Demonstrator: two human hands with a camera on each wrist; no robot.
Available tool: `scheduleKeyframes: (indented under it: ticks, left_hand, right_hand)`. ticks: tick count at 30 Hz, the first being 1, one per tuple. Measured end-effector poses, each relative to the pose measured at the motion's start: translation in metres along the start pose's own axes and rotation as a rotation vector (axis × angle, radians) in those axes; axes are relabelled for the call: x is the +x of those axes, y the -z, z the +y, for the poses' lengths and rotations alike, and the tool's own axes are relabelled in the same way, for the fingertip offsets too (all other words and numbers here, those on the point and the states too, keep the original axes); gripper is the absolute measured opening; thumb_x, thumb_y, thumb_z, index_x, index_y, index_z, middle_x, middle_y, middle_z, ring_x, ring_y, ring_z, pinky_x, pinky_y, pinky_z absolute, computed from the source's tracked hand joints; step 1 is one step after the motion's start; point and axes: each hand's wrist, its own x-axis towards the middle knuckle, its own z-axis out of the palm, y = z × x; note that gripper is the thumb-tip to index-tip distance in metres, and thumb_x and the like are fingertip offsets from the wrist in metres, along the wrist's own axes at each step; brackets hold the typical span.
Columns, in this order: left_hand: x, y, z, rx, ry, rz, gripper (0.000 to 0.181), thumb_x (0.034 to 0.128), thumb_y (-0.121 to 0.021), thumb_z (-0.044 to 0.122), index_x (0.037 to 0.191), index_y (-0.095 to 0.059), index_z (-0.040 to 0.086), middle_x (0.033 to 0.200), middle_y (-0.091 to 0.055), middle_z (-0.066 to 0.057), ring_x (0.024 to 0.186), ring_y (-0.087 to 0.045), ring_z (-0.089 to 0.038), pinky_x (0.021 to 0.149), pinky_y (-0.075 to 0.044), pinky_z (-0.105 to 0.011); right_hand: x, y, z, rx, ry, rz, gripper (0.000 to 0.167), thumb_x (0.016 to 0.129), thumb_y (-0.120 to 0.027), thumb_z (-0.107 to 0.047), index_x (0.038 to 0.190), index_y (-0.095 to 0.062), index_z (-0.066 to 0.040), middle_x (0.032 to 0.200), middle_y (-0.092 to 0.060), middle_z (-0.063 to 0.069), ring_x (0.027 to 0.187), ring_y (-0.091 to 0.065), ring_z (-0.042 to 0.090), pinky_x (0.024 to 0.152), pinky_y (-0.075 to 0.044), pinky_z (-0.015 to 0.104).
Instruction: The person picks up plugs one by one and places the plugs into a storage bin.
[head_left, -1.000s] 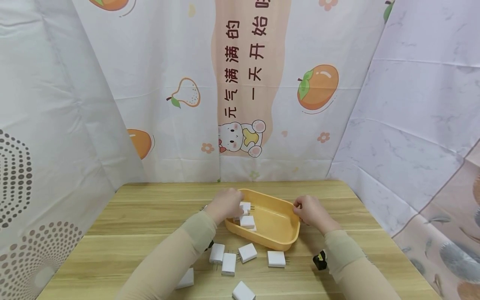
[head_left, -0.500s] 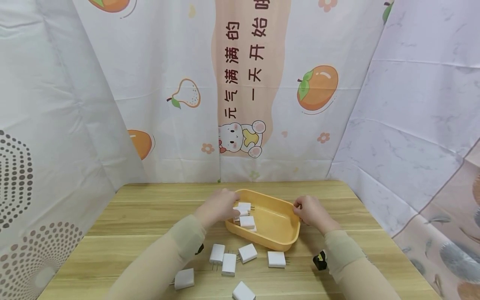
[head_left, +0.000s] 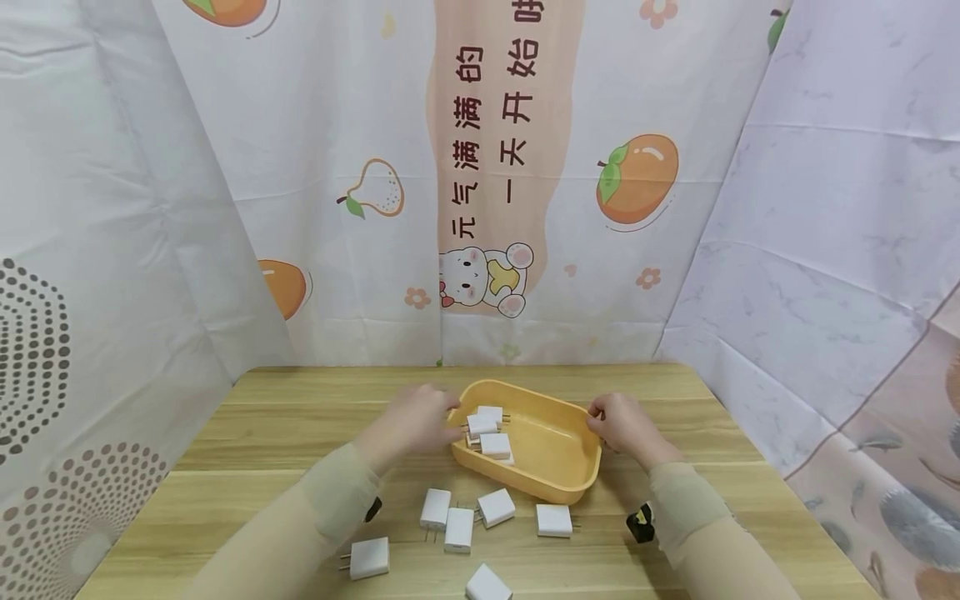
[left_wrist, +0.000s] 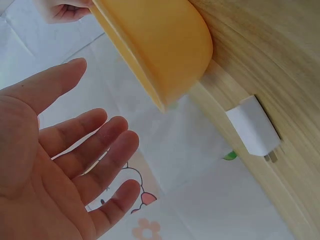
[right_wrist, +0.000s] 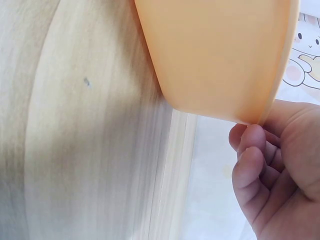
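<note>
An orange tray (head_left: pixel 551 404) stands on the table, with several white plug chargers (head_left: pixel 494 446) piled at its left end. My right hand (head_left: pixel 624 425) pinches the tray's right rim between thumb and curled fingers, which the right wrist view shows closely. Just off the tray's left end is my left hand (head_left: pixel 416 421), its fingers loosely spread and nothing in its palm. In the left wrist view, one white charger (left_wrist: pixel 254 126) lies on the table beyond that hand; in the head view the hand hides it.
Several more chargers lie in front of the tray, among them one on the left (head_left: pixel 369 558), one near the front edge (head_left: pixel 487 583) and one on the right (head_left: pixel 553 520). A printed curtain (head_left: pixel 495 342) hangs behind the wooden table (head_left: pixel 300 408).
My left hand has drawn back leftward from over the chargers in the tray, uncovering them and the charger at the front left. The right hand and the tray have stayed put.
</note>
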Motion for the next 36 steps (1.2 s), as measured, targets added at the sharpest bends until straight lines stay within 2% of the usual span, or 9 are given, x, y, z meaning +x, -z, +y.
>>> scheduleKeyframes:
  ticks: [6, 10, 15, 21, 31, 36]
  left_hand:
    - [-0.015, 0.0, -0.008, -0.024, -0.025, 0.031, 0.043, 0.0856, -0.078, 0.034, 0.121, -0.075, 0.011, 0.115, -0.072, -0.005, 0.108, -0.066, -0.025, 0.094, -0.051, -0.044]
    - [-0.026, 0.0, -0.014, -0.03, -0.066, 0.065, 0.044, 0.0847, -0.081, 0.036, 0.123, -0.074, 0.016, 0.113, -0.072, -0.005, 0.107, -0.066, -0.027, 0.093, -0.051, -0.047]
    - [-0.039, 0.0, -0.019, -0.016, -0.095, 0.11, 0.038, 0.0843, -0.079, 0.037, 0.116, -0.077, 0.015, 0.11, -0.074, -0.003, 0.102, -0.069, -0.024, 0.088, -0.054, -0.043]
    - [-0.055, 0.0, -0.028, -0.027, -0.084, 0.073, 0.04, 0.0833, -0.08, 0.035, 0.114, -0.076, 0.01, 0.11, -0.074, -0.004, 0.102, -0.069, -0.026, 0.09, -0.054, -0.044]
    - [-0.083, -0.003, -0.042, -0.049, -0.134, 0.058, 0.039, 0.0825, -0.082, 0.03, 0.114, -0.076, 0.009, 0.109, -0.074, -0.005, 0.098, -0.07, -0.024, 0.085, -0.056, -0.043]
    - [-0.095, -0.002, -0.049, -0.069, -0.128, 0.025, 0.038, 0.0826, -0.082, 0.03, 0.113, -0.075, 0.01, 0.106, -0.073, -0.003, 0.095, -0.068, -0.021, 0.082, -0.056, -0.042]
  right_hand:
    - [0.0, 0.0, 0.001, -0.005, -0.001, 0.002, 0.012, 0.096, -0.066, -0.008, 0.084, -0.069, -0.006, 0.059, -0.057, 0.001, 0.048, -0.055, 0.014, 0.045, -0.048, 0.029]
    - [0.001, 0.0, 0.001, -0.005, -0.004, 0.002, 0.012, 0.096, -0.066, -0.008, 0.085, -0.07, -0.006, 0.06, -0.058, 0.001, 0.048, -0.056, 0.014, 0.045, -0.048, 0.029]
    - [0.001, 0.0, 0.002, -0.003, -0.007, -0.007, 0.012, 0.096, -0.066, -0.009, 0.085, -0.07, -0.005, 0.06, -0.058, 0.002, 0.048, -0.056, 0.014, 0.045, -0.048, 0.028]
    - [0.001, -0.001, 0.001, 0.001, -0.01, -0.015, 0.012, 0.096, -0.066, -0.01, 0.087, -0.07, -0.004, 0.06, -0.058, 0.002, 0.048, -0.056, 0.014, 0.045, -0.048, 0.027]
    - [0.0, 0.001, -0.001, 0.012, -0.025, -0.021, 0.013, 0.097, -0.066, -0.008, 0.085, -0.068, -0.005, 0.06, -0.058, 0.003, 0.048, -0.057, 0.015, 0.045, -0.048, 0.028]
    - [0.0, 0.001, -0.001, 0.003, -0.02, -0.012, 0.013, 0.097, -0.066, -0.008, 0.084, -0.068, -0.006, 0.059, -0.057, 0.002, 0.047, -0.056, 0.014, 0.045, -0.048, 0.028]
